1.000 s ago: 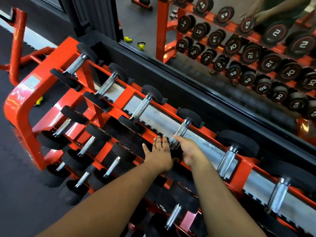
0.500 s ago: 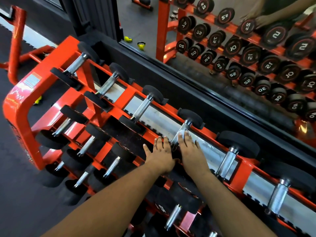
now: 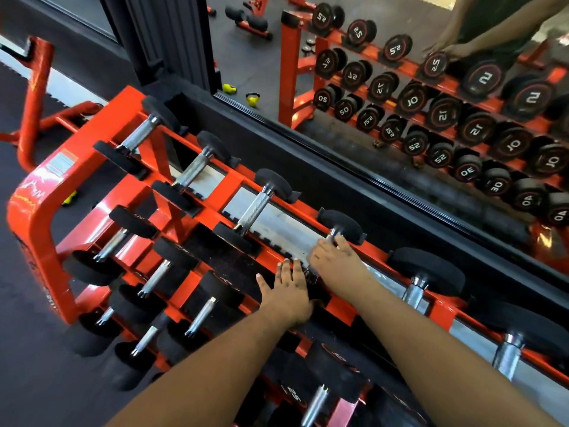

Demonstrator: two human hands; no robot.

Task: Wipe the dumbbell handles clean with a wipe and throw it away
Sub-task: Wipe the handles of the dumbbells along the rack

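The orange rack [image 3: 34, 217] carries several dumbbells with black heads and knurled steel handles. My right hand [image 3: 335, 261] lies over the handle of the fourth top-row dumbbell [image 3: 341, 224], with its fingers curled over the bar close to the far head. Almost the whole handle is hidden beneath that hand. My left hand [image 3: 288, 291] rests flat, fingers straight, on the same dumbbell's near head. No wipe shows; I cannot tell whether one is under my right palm.
Neighbouring dumbbells sit close by on the top row, one to the left [image 3: 257, 208] and one to the right [image 3: 415, 291]. Lower rows hold more. A wall mirror [image 3: 431, 103] behind the rack reflects it. Yellow kettlebells [image 3: 252, 99] stand on the dark floor.
My right hand has slid up the handle from its near end toward the far head. My left hand has stayed on the near head.
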